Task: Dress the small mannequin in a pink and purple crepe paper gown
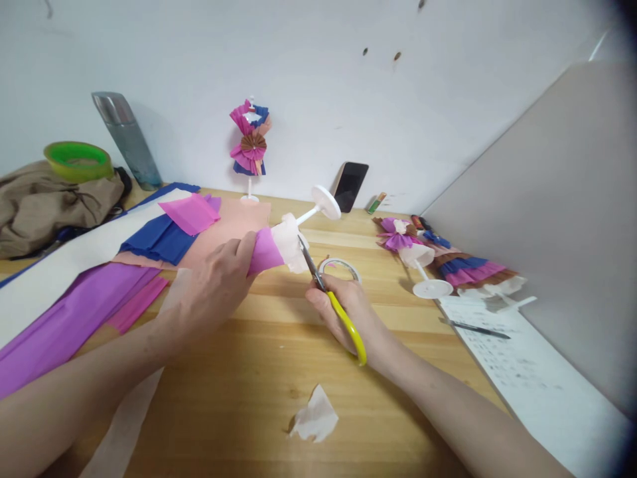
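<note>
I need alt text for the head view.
The left hand grips purple and white paper wrapped around a white stand while the right hand holds yellow-handled scissors at the white edge. Behind stands a paper-dressed miniature mannequin.

One phone [352,187]; left of it, one bottle [128,143], one green ring [79,174], one upright stand [253,144]; right, one tube [377,202], two lying stands [470,271], one pen [480,329]; in front, one pair of scissors [347,325], one tilted stand [287,242], one tape roll [353,267], one scrap [316,415].

No legible text (only blurry lines [503,355] on the white paper [582,425]).
</note>
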Motion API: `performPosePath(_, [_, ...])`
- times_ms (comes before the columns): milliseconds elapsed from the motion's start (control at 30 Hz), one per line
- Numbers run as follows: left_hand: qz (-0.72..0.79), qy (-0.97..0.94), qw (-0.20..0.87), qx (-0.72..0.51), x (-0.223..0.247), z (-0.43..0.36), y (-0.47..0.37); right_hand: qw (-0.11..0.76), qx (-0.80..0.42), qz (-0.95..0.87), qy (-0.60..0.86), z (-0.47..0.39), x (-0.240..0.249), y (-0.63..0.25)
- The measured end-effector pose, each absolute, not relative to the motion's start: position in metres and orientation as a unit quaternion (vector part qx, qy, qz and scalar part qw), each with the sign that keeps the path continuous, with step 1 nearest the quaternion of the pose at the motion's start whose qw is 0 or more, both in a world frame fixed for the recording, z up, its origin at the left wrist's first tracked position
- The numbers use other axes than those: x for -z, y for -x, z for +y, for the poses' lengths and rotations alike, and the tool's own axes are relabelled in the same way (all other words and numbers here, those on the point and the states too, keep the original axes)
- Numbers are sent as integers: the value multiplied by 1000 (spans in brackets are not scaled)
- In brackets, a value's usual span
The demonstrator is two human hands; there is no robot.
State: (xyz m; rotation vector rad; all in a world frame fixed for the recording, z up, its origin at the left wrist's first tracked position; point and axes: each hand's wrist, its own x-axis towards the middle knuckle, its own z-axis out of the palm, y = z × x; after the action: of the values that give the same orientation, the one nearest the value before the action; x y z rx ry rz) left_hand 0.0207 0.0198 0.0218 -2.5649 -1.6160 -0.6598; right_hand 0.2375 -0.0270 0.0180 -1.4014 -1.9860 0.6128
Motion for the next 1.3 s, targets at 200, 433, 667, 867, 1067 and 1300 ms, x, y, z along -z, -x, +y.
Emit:
performPosePath(200, [-514, 828, 90, 205, -22, 21, -20, 318, -299, -764, 474, -32, -26, -239])
performPosePath(433, [-500, 841, 62, 195, -24, 20, -19, 271, -237, -795, 488, -27, -25, -240])
performPosePath(667, [-476, 853, 113, 184, -19, 20, -17, 292, -238, -794, 476, -24, -22, -242])
performPosePath(867, [-455, 859, 159, 172, -17, 18, -19, 297, -245, -791, 475, -23, -20, -242])
performPosePath(1067, [-443, 852, 238, 148, -16, 18, -22, 308, -281, -780, 466, -25, -21, -241])
performPosePath(1300, [-434, 838, 308, 118, -19, 13, -25, 314, -330, -759, 465, -27, -15, -240])
